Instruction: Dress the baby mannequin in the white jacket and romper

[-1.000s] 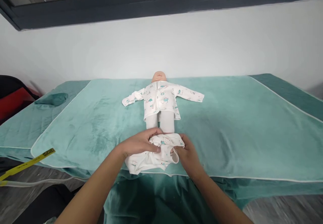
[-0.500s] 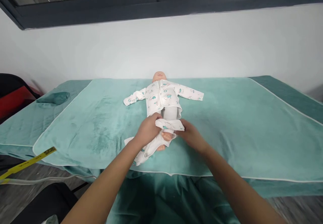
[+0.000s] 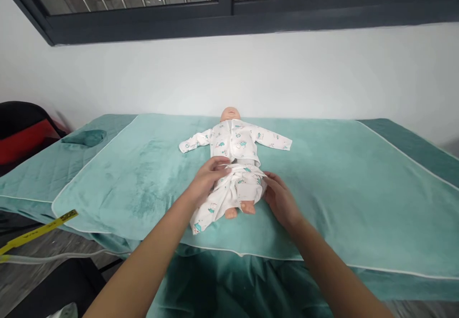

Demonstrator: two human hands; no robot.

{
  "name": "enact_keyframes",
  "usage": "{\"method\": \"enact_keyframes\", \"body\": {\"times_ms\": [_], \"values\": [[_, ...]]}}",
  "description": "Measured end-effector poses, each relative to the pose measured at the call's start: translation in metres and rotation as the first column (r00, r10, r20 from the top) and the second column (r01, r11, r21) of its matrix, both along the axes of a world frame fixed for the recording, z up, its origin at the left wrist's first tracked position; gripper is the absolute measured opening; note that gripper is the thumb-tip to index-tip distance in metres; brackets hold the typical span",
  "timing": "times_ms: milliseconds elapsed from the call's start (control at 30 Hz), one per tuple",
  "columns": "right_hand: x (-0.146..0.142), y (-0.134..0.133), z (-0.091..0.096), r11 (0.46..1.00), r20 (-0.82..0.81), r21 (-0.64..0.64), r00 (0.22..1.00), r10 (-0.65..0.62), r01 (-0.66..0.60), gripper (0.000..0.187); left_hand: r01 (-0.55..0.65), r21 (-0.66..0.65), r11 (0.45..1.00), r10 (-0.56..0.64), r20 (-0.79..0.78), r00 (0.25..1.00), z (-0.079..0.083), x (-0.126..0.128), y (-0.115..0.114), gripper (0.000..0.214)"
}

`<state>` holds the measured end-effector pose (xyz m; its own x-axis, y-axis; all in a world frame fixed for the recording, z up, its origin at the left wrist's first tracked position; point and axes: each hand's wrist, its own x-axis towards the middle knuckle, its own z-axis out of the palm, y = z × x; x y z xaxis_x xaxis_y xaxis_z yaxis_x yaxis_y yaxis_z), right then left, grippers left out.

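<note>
A baby doll [image 3: 230,114] lies on its back on a teal blanket [image 3: 143,174], head toward the wall. It wears a white printed shirt [image 3: 236,141] with sleeves spread. White printed trousers [image 3: 229,191] are bunched around its hips and legs, and its bare feet [image 3: 239,209] stick out below. My left hand [image 3: 208,177] grips the trousers' waistband at the doll's left side of the picture. My right hand [image 3: 279,198] holds the waistband at the other hip, fingers curled on the cloth.
The blanket covers a padded teal table against a white wall. A small dark teal cushion [image 3: 84,137] lies at the far left. A red and black seat [image 3: 21,134] stands left of the table. A yellow tape measure [image 3: 38,232] hangs near the left front edge.
Both hands moved away from me along the doll's legs, pulling the trousers from the feet up to the hips. The feet now show below the cloth.
</note>
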<state>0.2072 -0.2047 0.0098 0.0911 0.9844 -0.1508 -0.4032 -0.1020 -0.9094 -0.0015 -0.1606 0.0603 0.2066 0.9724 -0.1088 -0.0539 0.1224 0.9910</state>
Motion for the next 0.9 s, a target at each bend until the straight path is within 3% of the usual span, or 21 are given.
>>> {"method": "enact_keyframes", "body": {"times_ms": [67,133,233,300,467,667,900], "values": [[0.001,0.002,0.001,1.0,0.047,-0.009,0.999,-0.013,0.013,0.041,-0.19,-0.038,0.981,0.19,0.011,0.982,-0.008,-0.012,0.002,0.044],[0.004,0.008,0.0,0.992,0.195,-0.036,0.975,-0.109,0.119,0.045,-0.338,-0.054,0.94,0.336,-0.046,0.941,-0.018,-0.021,0.005,0.045],[0.012,0.03,-0.001,0.941,0.492,0.009,0.818,-0.299,0.339,0.049,-0.338,-0.081,0.938,0.334,-0.059,0.941,-0.031,-0.027,0.014,0.048],[0.015,0.053,0.0,0.93,0.56,0.048,0.762,-0.326,0.363,0.052,-0.321,-0.089,0.943,0.32,-0.027,0.947,-0.035,-0.023,0.024,0.049],[0.0,0.108,0.011,0.973,0.5,0.006,0.841,-0.204,0.233,0.063,-0.25,-0.15,0.957,0.278,0.211,0.937,-0.033,-0.001,0.051,0.06],[-0.018,0.136,0.014,0.993,0.354,0.115,0.934,-0.041,-0.001,0.056,-0.125,-0.094,0.988,0.149,0.324,0.934,-0.034,0.011,0.076,0.063],[-0.01,0.18,0.013,0.99,0.223,0.138,0.974,-0.033,0.002,0.058,-0.078,-0.067,0.995,0.096,0.334,0.938,-0.033,0.016,0.13,0.069]]}}
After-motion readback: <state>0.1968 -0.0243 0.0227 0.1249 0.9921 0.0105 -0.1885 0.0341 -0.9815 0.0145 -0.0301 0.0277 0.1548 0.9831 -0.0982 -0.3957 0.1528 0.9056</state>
